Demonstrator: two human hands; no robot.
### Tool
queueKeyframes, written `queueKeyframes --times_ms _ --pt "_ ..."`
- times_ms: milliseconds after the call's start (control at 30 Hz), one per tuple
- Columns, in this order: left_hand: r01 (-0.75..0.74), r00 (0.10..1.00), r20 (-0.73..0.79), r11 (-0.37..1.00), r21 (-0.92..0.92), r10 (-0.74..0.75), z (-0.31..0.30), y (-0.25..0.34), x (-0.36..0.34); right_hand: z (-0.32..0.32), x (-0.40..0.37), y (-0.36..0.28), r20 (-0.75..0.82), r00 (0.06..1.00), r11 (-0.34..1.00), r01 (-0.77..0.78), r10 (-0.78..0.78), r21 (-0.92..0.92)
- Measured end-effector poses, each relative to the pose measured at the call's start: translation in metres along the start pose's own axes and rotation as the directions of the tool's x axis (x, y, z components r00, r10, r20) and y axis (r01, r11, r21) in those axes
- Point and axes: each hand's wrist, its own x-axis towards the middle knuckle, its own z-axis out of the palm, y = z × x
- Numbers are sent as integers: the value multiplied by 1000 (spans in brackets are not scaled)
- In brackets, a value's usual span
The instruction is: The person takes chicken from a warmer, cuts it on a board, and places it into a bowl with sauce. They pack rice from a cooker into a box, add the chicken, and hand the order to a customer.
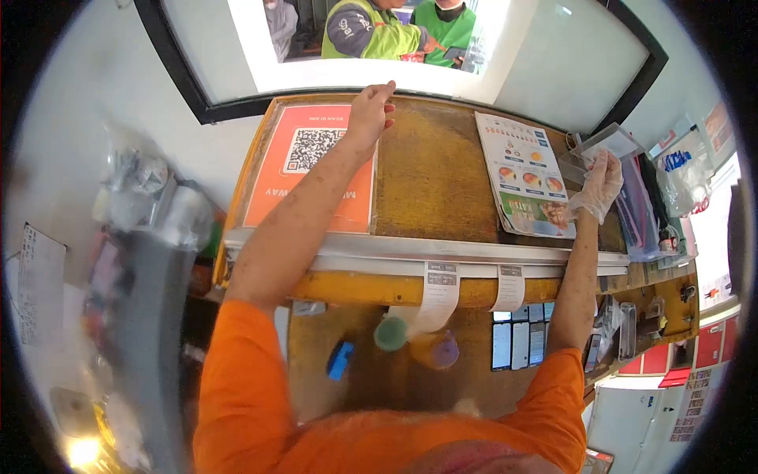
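My left hand [369, 114], bare, is over the far edge of the wooden counter [430, 170], its fingers curled; whether they hold anything does not show. Under that forearm lies an orange sheet with a QR code [312, 205]. My right hand [600, 183] wears a clear plastic glove, and its fingers are closed near a clear plastic holder [612, 144] at the counter's right end. What they grip is too small to make out. Left of the gloved hand lies a printed menu [525, 175].
Beyond the window opening two people [367, 31] stand, one pointing at a phone. Paper receipts [439, 292] hang off the counter's front edge. Several phones [519, 340] lie on the lower shelf, left of my right arm. Plastic bags [687, 186] sit at the right.
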Motion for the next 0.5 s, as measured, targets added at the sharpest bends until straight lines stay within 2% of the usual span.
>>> queueKeyframes --times_ms 100,200,267,367,433,500 --pt "-6 1000 -3 1000 9 6 4 6 -6 0 0 1 2 1000 999 -13 13 40" --pt "-28 1000 2 999 38 28 4 5 -6 -1 -2 -4 16 1000 1000 12 -12 1" --pt "-43 999 3 998 54 43 4 4 -6 -2 -2 -5 27 999 999 -31 31 21" --pt "-19 1000 -13 998 55 19 7 8 -7 -2 1 2 24 999 999 -31 30 32" --pt "75 996 -56 997 -8 -75 11 14 -11 -2 0 2 23 1000 999 -13 13 34" --pt "87 994 -68 996 6 -87 13 15 -10 -2 0 2 22 1000 999 5 -6 38"
